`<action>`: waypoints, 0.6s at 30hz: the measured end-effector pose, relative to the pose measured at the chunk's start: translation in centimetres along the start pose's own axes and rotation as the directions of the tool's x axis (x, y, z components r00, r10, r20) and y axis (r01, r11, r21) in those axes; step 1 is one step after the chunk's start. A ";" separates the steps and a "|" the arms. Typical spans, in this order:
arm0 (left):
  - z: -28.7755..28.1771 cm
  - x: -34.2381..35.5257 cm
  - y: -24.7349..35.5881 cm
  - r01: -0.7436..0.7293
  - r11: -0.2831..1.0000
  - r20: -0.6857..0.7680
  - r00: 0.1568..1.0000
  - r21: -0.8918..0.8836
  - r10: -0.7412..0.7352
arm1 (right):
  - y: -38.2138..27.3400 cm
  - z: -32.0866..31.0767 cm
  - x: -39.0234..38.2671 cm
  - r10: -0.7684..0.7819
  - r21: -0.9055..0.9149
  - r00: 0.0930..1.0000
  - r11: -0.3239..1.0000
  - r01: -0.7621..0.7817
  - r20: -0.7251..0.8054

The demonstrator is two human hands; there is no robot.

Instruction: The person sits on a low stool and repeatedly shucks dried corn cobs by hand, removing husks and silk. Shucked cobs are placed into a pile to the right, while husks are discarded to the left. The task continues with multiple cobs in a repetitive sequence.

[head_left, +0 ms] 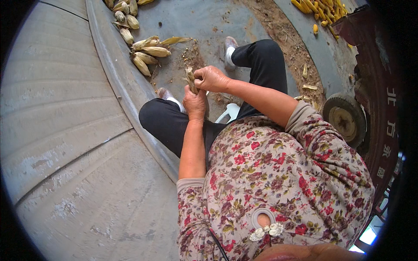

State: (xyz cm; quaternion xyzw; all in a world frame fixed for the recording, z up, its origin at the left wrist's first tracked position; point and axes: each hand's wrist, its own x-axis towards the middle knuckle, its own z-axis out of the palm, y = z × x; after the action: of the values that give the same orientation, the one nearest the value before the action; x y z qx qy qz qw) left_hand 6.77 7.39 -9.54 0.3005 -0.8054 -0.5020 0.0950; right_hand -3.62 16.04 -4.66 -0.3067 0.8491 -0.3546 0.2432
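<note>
Between my knees, an ear of corn (190, 75) with dry, pale husk points upward and away from me. My left hand (194, 104) is wrapped around its lower part. The fingers of my right hand (213, 79) are closed on the husk near the upper end, just above the left hand. Most of the ear is hidden by the two hands, so I cannot tell how much husk covers it. Several ears of corn in their husks (150, 51) lie on the ground ahead to the left.
Bare yellow corn cobs (324, 11) are heaped at the far right. A dark red vehicle body (374, 117) with a wheel (345, 119) stands on the right. Along the left runs a grey, worn panelled surface (65, 130). Part of a white plastic seat (229, 113) shows between my legs.
</note>
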 end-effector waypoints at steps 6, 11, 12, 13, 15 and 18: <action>0.5 -1.7 2.4 -0.036 0.988 -0.037 0.999 -0.148 0.031 | 0.6 -1.8 -0.9 -0.005 0.258 1.000 0.966 -0.002 0.026; 0.2 -2.2 3.4 -0.035 0.979 0.021 0.999 -0.199 0.039 | 0.4 -3.6 -1.8 -0.072 0.320 0.985 0.947 0.019 0.156; 0.2 -2.2 3.8 -0.024 0.986 0.026 0.999 -0.167 0.029 | 0.5 -3.8 -1.8 -0.120 0.260 0.980 0.962 0.076 0.156; 0.2 -2.3 3.9 -0.014 0.991 0.032 0.999 -0.136 0.019 | 0.5 -3.7 -1.9 -0.112 0.199 0.986 0.976 0.086 0.125; 0.0 -2.5 4.7 -0.018 0.999 -0.011 1.000 -0.050 0.018 | -0.2 -4.0 -2.1 -0.109 0.080 0.992 0.991 0.104 0.063; -0.3 -2.5 5.2 -0.047 0.997 -0.070 0.996 0.057 0.051 | -0.8 -3.5 -1.9 -0.064 0.107 0.998 0.992 0.066 -0.022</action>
State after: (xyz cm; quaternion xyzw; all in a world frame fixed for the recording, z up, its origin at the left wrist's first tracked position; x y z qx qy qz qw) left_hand 6.90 10.27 -4.56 0.3010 -0.8221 -0.4661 0.1279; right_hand -4.20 18.48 -1.48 -0.3171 0.8205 -0.4105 0.2402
